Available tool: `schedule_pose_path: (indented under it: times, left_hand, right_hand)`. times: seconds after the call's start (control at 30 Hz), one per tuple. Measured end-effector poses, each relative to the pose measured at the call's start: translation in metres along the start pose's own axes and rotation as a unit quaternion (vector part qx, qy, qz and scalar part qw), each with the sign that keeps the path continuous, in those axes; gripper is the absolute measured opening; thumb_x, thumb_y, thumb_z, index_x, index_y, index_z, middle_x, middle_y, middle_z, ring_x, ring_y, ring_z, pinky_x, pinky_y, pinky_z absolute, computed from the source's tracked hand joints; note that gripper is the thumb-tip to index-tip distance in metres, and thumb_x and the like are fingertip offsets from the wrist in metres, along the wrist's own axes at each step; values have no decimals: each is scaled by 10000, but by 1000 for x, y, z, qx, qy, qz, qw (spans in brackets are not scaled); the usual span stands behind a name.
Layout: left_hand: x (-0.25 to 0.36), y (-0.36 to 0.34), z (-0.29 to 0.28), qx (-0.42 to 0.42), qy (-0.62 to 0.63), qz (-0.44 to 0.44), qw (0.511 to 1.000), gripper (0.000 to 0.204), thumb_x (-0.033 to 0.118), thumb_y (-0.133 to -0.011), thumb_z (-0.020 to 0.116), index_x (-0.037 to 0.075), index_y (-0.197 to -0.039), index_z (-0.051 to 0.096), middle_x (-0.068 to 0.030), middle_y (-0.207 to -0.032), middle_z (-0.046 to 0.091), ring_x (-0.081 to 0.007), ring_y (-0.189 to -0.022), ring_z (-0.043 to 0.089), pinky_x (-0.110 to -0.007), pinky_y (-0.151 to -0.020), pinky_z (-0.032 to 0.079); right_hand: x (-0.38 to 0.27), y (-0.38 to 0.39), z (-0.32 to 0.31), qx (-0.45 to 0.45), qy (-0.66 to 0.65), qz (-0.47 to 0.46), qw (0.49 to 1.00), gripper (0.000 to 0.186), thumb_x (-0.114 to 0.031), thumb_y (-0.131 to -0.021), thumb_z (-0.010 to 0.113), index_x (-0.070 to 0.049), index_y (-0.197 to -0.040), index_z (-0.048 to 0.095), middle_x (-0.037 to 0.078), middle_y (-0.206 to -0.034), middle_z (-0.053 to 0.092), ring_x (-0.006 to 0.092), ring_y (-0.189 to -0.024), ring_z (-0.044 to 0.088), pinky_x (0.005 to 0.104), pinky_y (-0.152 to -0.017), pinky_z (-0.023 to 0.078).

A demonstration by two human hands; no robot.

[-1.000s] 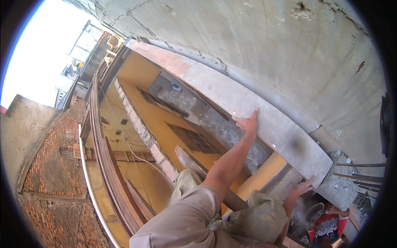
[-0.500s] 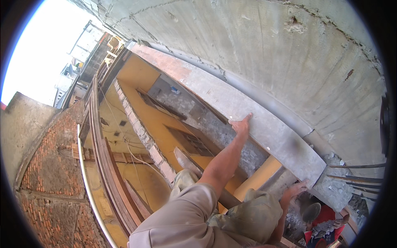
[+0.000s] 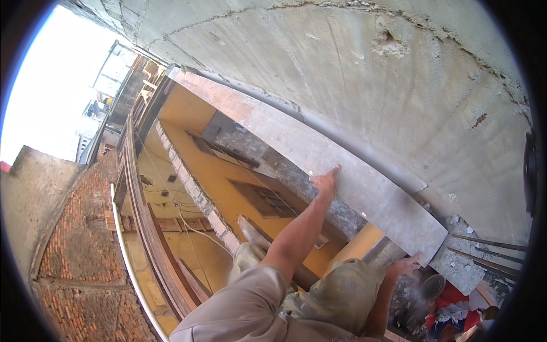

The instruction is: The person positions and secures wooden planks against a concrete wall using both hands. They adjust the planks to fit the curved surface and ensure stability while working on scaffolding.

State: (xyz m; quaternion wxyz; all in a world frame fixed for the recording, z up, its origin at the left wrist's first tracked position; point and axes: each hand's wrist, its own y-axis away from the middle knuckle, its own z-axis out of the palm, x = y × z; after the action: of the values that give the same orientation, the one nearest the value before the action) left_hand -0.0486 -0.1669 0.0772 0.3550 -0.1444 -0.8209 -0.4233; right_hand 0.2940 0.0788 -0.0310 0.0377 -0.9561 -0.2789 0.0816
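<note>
A long grey board (image 3: 370, 176), reddish toward its far end, slants along the concrete wall. My left hand (image 3: 325, 182) grips its left edge partway along, thumb lying on the upper face and fingers curled at the edge. At the near end, my right hand (image 3: 403, 266) holds the board's lower corner, its fingers partly hidden there. Under my arms are my knees in patterned trousers (image 3: 342, 293). Below the board's near end is another person in red (image 3: 456, 302), close to a round, dull-coloured tool or pan (image 3: 433, 286) that I cannot make out exactly.
A rough concrete wall (image 3: 421, 102) rises on the right, with rusty bars (image 3: 484, 259) jutting out near the board's end. To the left lie an open drop into yellow-walled rooms (image 3: 211, 165), a broken brick wall top (image 3: 191, 185), wooden beams (image 3: 145, 222) and a white pipe (image 3: 126, 262).
The view has shifted a little. Both hands keep the same hold on the board, which shows little movement of its own. The person in red below has shifted slightly.
</note>
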Motion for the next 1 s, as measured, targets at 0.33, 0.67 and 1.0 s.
schedule_pose_path:
  times: [0.33, 0.67, 1.0]
  left_hand:
    - [7, 8, -6, -32, 29, 68, 997, 1028, 254, -694, 920, -106, -1371, 236, -256, -1387, 440, -339, -1278, 468, -434, -1111, 373]
    - [3, 16, -11, -71, 44, 35, 996, 1006, 229, -731, 894, -95, -1398, 213, -223, -1432, 402, -324, -1301, 430, -472, -1115, 343]
    - [9, 0, -17, -84, 26, 31, 996, 1077, 323, -723, 898, -92, -1419, 188, -228, -1474, 361, -350, -1338, 388, -586, -1103, 305]
  right_hand:
    - [15, 8, 20, -3, -251, 120, 961, 691, -403, -1053, 423, 186, -1404, 334, 440, -1362, 433, 490, -1276, 471, 505, -1091, 350]
    - [-35, -18, -51, -60, -395, 328, 856, 662, -397, -1055, 423, 172, -1384, 346, 402, -1404, 408, 490, -1283, 442, 501, -1093, 341]
    - [-18, 1, -16, -87, -203, 203, 954, 686, -410, -1049, 442, 187, -1374, 351, 403, -1369, 452, 489, -1282, 459, 490, -1086, 347]
